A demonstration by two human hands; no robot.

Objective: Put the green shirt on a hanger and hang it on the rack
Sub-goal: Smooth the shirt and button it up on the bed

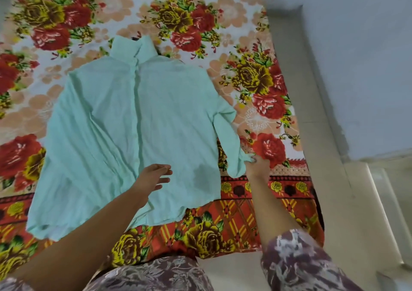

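My right hand [254,163] pinches the cuff [242,160] of the green shirt [133,116], likely to flatten it; left hand [153,177] fingers wide, empty

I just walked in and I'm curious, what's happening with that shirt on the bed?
A person has the green shirt spread flat on a flowered bedsheet. Their right hand pinches the cuff of one sleeve, while the left hand is open over the shirt's lower part. No rack shows here.
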